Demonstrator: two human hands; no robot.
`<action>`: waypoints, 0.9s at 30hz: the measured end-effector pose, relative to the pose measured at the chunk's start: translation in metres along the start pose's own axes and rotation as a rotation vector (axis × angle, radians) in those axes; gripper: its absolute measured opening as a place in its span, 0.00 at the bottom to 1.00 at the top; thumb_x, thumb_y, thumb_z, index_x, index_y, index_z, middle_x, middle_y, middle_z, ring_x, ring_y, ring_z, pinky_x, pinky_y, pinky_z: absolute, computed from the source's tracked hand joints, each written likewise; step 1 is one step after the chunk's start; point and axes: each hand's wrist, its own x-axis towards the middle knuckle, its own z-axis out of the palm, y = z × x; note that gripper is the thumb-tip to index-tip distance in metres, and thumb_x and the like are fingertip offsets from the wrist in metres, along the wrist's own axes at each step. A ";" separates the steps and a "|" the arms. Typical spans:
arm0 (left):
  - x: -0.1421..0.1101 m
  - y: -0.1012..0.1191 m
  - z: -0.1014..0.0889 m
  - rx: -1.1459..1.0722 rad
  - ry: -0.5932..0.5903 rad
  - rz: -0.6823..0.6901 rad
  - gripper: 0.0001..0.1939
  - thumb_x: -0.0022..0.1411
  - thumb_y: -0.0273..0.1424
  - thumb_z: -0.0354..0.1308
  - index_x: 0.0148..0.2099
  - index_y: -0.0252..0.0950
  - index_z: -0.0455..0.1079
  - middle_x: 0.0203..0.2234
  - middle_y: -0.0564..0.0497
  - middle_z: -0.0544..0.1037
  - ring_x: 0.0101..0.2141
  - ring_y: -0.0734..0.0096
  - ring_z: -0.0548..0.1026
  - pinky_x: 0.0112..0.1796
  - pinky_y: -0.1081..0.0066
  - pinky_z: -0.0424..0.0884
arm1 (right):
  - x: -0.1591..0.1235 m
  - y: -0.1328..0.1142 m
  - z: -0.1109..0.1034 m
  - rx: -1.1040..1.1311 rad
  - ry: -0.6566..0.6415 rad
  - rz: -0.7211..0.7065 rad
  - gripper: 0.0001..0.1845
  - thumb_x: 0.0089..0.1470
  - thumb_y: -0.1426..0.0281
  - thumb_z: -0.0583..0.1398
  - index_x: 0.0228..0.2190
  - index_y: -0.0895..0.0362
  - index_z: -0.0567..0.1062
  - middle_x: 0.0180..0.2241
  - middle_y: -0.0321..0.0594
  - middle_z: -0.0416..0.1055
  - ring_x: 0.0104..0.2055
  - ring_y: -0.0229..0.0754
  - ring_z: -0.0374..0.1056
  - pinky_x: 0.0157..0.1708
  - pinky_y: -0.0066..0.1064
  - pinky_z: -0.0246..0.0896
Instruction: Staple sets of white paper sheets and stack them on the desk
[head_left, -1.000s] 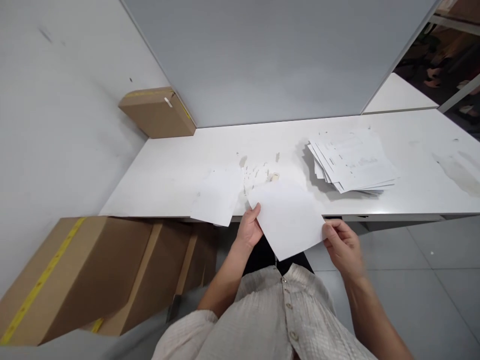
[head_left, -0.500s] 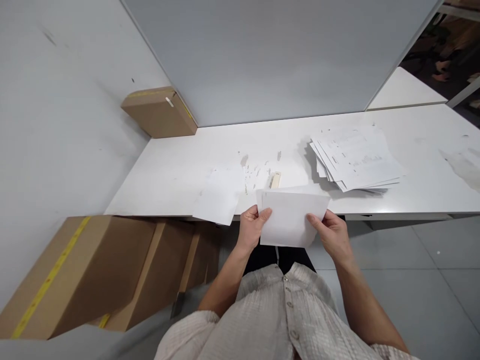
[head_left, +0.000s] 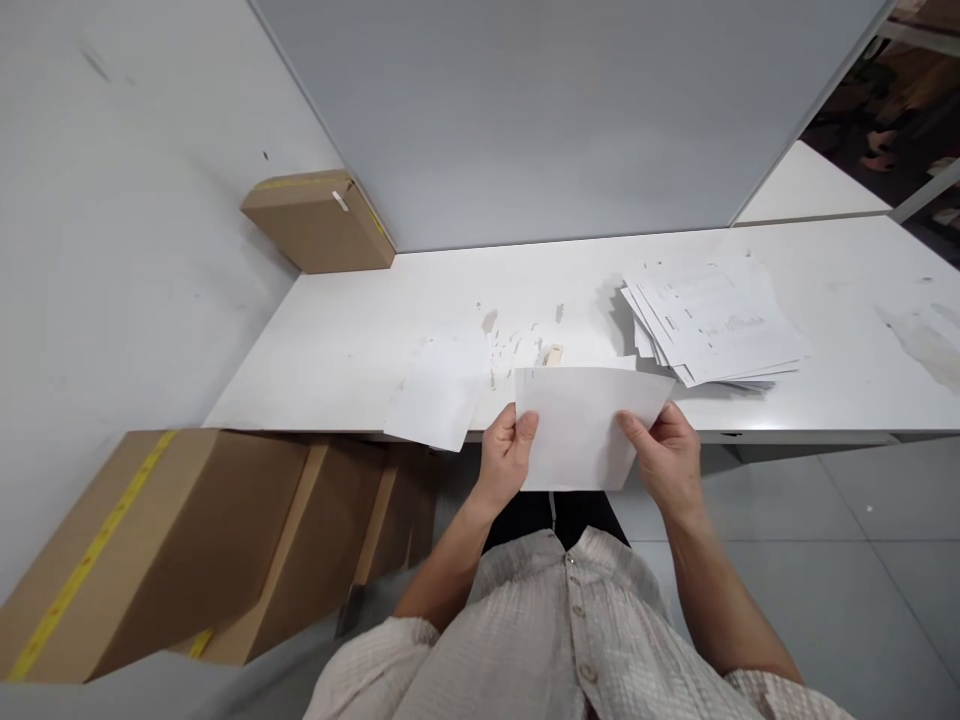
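Note:
Both hands hold white paper sheets (head_left: 574,430) over the table's front edge. My left hand (head_left: 504,455) pinches the left side, thumb on top. At the right side, my right hand (head_left: 664,455) grips the paper with its thumb on top and fingers behind; the sheet bends up a little there. Just beyond the paper, a small cream-coloured object (head_left: 553,355) lies on the table, partly hidden. A loose white sheet (head_left: 435,395) rests to the left, its corner hanging over the edge. On the right sits an uneven stack of papers (head_left: 720,320).
The white table (head_left: 337,340) runs along a grey panel (head_left: 562,120). A flat cardboard box (head_left: 322,225) leans in the back left corner. Large cardboard boxes (head_left: 187,540) stand at the lower left, below table height. Dark marks dot the tabletop around its middle.
The paper's top edge has shifted slightly up and its right corner has spread to the right. My right hand has moved slightly up and right; both hands keep their grip.

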 end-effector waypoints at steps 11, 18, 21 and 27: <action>0.030 -0.012 -0.015 0.090 0.103 0.360 0.14 0.60 0.40 0.55 0.40 0.34 0.73 0.33 0.49 0.79 0.37 0.69 0.75 0.41 0.71 0.71 | 0.030 -0.017 0.025 0.200 -0.126 -0.245 0.23 0.46 0.67 0.65 0.46 0.48 0.69 0.33 0.35 0.72 0.37 0.39 0.68 0.39 0.32 0.65; 0.030 -0.038 -0.011 0.082 0.043 0.278 0.16 0.62 0.39 0.53 0.46 0.34 0.70 0.39 0.46 0.77 0.42 0.67 0.74 0.45 0.69 0.69 | 0.032 0.010 0.027 0.196 -0.216 -0.142 0.11 0.46 0.65 0.65 0.32 0.53 0.71 0.33 0.36 0.73 0.37 0.40 0.68 0.41 0.35 0.64; 0.032 -0.036 -0.012 0.083 0.037 0.264 0.16 0.61 0.39 0.53 0.45 0.34 0.70 0.38 0.47 0.77 0.41 0.68 0.74 0.44 0.69 0.69 | 0.032 0.011 0.026 0.172 -0.209 -0.120 0.11 0.45 0.65 0.65 0.33 0.54 0.73 0.32 0.36 0.73 0.37 0.40 0.68 0.40 0.34 0.64; 0.029 -0.036 -0.022 0.126 0.042 0.147 0.12 0.55 0.37 0.60 0.39 0.35 0.71 0.32 0.51 0.77 0.36 0.70 0.74 0.41 0.70 0.69 | 0.038 0.006 0.023 0.412 -0.018 -0.072 0.08 0.44 0.67 0.66 0.31 0.53 0.75 0.32 0.35 0.74 0.40 0.40 0.69 0.46 0.37 0.62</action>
